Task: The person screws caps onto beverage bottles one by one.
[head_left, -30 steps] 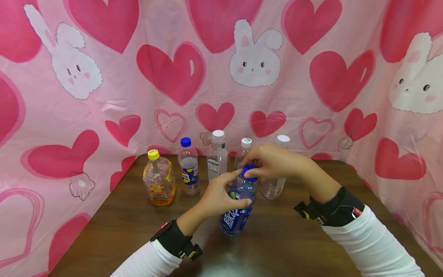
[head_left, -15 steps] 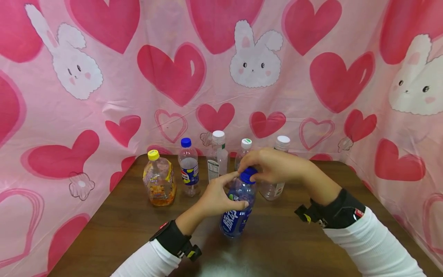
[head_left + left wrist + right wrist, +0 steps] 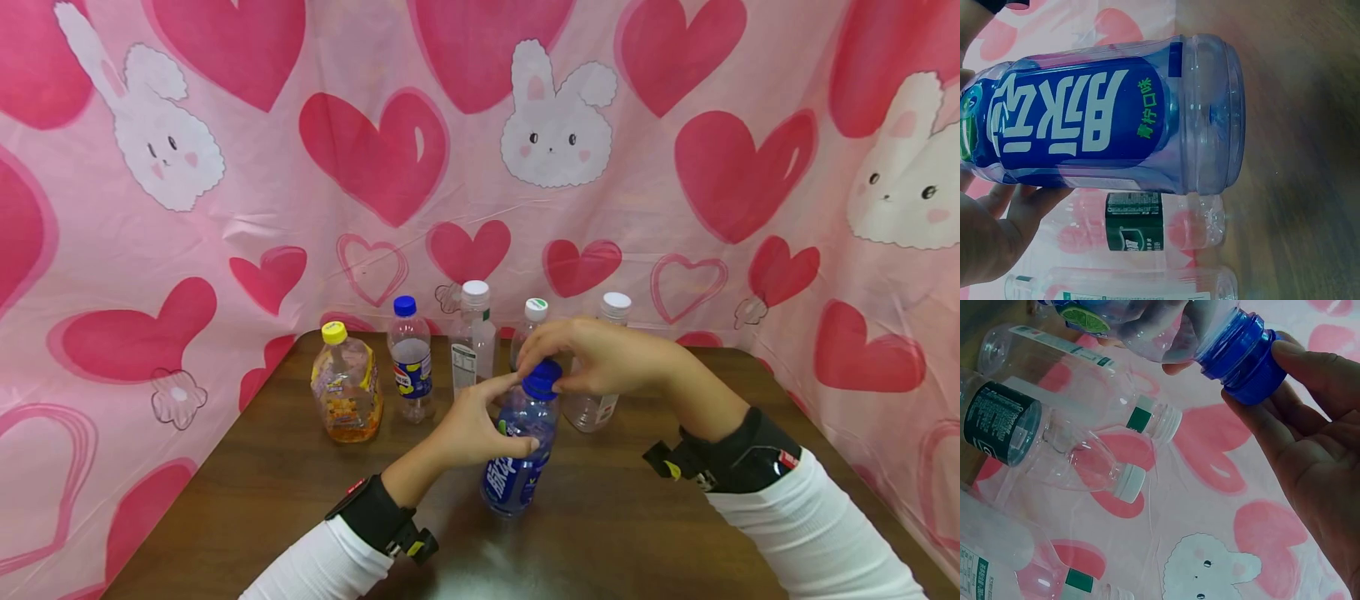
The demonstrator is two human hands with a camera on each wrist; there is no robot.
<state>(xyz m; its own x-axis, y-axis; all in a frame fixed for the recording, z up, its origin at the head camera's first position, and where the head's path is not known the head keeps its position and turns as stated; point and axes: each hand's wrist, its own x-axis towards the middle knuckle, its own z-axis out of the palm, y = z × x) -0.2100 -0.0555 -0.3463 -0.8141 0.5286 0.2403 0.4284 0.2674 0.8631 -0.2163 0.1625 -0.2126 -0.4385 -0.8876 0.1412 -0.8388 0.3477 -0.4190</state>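
A blue-tinted plastic drink bottle [image 3: 513,479] with a blue label leans slightly at the middle of the table. My left hand [image 3: 476,429] holds it around the upper body, the thumb across the near side. In the left wrist view the label and the base of the bottle [image 3: 1085,119] fill much of the picture. My right hand [image 3: 611,358] pinches the blue cap [image 3: 542,381] at the bottle's mouth between thumb and fingers. The right wrist view shows the cap [image 3: 1257,381] at the neck, above blue ridges.
Behind stand a yellow-capped bottle [image 3: 348,400] with some orange liquid, a blue-capped bottle [image 3: 411,367], and white-capped clear bottles, including a tall one [image 3: 474,342] and one at right [image 3: 603,408]. A pink heart-patterned cloth [image 3: 465,192] hangs behind the wooden table [image 3: 300,517].
The right hand's fingers have shifted on the cap, and the hand is slightly lower than a second ago. The left hand stays on the bottle, and the other bottles have not moved.
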